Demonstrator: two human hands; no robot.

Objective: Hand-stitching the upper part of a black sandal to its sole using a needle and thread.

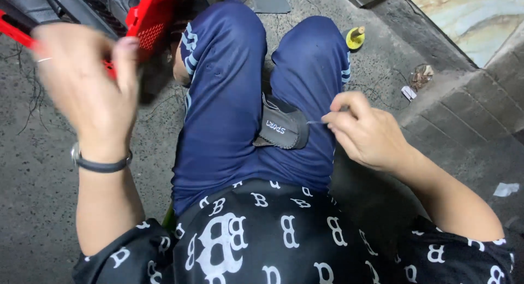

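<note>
I sit with my legs in dark blue trousers stretched out on a concrete floor. A dark grey shoe piece is wedged between my thighs. My right hand pinches a thin metal needle or awl beside that piece, its tip at the piece's right edge. My left hand is raised and blurred, fingers spread, with a dark band on the wrist. It is up near a red plastic basket. I cannot tell whether a thread runs through its fingers.
A small yellow bottle with a cork-coloured top stands on the floor past my right knee. A concrete step rises at the right, with scraps of paper near it. Dark shoes and clutter lie at the top left.
</note>
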